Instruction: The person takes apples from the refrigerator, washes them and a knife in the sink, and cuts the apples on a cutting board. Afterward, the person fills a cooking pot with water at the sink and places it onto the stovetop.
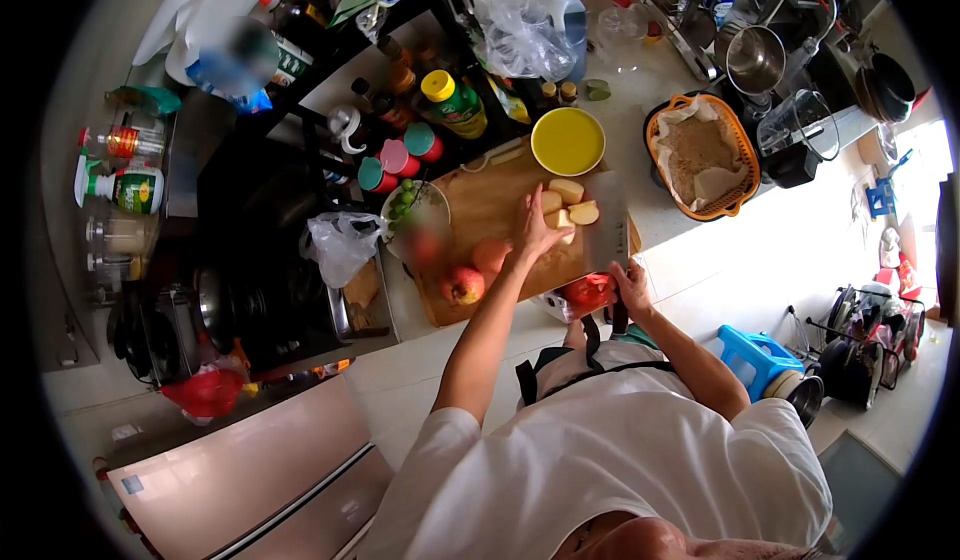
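On the wooden cutting board (497,205) lie several pale apple pieces (566,191). My left hand (534,232) rests against them, thumb and fingers around the nearest piece. A kitchen knife (606,225) with a broad blade is in my right hand (632,290), whose fingers wrap its dark handle at the board's right edge. The blade stands just right of the pieces, apart from them. A red apple (463,285) sits at the board's lower left, beside another reddish fruit (491,255). A yellow round lid or dish (568,142) is at the board's top edge.
A bowl with green fruit (408,203) stands left of the board. Bottles and jars (452,103) crowd the rack behind. An orange basket (703,155) with a paper lining is at the right. A red plastic bag (588,292) hangs below the counter edge.
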`<state>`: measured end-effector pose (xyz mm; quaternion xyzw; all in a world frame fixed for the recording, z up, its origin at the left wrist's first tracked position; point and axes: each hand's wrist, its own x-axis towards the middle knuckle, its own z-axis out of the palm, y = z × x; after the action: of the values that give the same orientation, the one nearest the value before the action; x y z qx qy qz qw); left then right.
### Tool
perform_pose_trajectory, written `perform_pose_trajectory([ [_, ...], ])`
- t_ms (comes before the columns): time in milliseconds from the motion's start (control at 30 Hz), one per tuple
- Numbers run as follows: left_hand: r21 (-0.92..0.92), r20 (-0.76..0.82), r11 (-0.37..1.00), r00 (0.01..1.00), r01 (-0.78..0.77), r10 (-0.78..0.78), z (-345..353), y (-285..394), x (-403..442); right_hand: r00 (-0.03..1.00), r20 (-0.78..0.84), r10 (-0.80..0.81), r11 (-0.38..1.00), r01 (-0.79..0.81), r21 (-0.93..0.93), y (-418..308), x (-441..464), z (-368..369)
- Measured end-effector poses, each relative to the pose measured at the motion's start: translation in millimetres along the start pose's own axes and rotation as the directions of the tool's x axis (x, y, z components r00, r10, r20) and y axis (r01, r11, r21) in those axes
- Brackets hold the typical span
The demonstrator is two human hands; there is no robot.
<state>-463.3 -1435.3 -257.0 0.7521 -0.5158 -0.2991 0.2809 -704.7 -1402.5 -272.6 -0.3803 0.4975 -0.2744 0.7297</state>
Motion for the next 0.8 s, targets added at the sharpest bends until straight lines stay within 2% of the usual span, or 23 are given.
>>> perform_pose_trajectory([
  [67,-0.042,-0.040,0.997,0.997,0.066,-0.068,-3.8,8.2,-0.1,0.994,-0.085,-0.075,0.994,0.068,-0.089,6.3,4.8,-6.9],
  [100,-0.187,-0.049,0.980,0.995,0.075,-0.085,-0.5,3.3,-0.5,0.986,-0.125,-0.114,0.986,0.097,-0.134,7.3,5.5,-13.1],
  [133,-0.106,-0.102,0.994,0.995,-0.003,-0.008,-1.4,-5.4,-4.5,0.980,-0.139,-0.144,0.973,0.114,-0.203,7.1,5.1,-22.2],
  [200,0.071,-0.180,0.985,0.970,-0.154,0.165,-24.0,-6.3,-17.4,0.989,-0.128,-0.073,0.977,0.045,-0.210,-35.8,-20.0,-20.0],
  [233,-0.001,-0.093,0.994,0.990,-0.107,0.106,-62.3,17.6,-34.1,0.988,-0.140,-0.060,0.959,0.019,-0.281,-44.3,-26.4,-24.2],
  [300,0.328,0.051,0.941,0.996,-0.086,0.073,-104.7,7.7,-54.7,0.977,-0.152,-0.150,0.896,0.069,-0.438,-58.4,-40.2,-28.7],
  [367,0.261,0.226,0.961,0.974,-0.088,0.027,-118.9,-28.7,-65.7,0.959,-0.137,-0.246,0.819,0.130,-0.559,-65.0,-51.4,-33.0],
  [400,0.229,0.309,0.970,0.951,-0.080,0.006,-120.6,-40.3,-69.3,0.960,-0.122,-0.254,0.799,0.136,-0.586,-72.3,-58.3,-30.1],
  [500,0.079,0.265,0.993,0.962,-0.083,0.059,-110.5,-49.3,-70.3,0.939,0.039,-0.341,0.631,0.259,-0.731,-74.7,-63.8,-30.4],
  [600,0.153,0.260,0.978,0.949,0.141,-0.178,-101.0,-29.7,-65.8,0.881,0.256,-0.397,0.492,0.440,-0.751,-92.4,-73.5,-7.2],
  [633,0.003,0.309,0.961,0.914,0.276,-0.263,-102.9,-20.5,-68.5,0.875,0.307,-0.374,0.454,0.461,-0.762,-101.2,-78.3,4.2],
  [700,-0.268,0.445,0.807,0.811,0.526,-0.381,-107.4,-0.1,-72.7,0.869,0.396,-0.298,0.341,0.484,-0.806,-112.6,-85.0,24.1],
  [800,-0.632,0.193,0.708,0.949,0.315,-0.250,-62.3,-49.3,-76.0,0.812,0.499,-0.302,0.228,0.569,-0.790,-113.8,-83.5,41.6],
])
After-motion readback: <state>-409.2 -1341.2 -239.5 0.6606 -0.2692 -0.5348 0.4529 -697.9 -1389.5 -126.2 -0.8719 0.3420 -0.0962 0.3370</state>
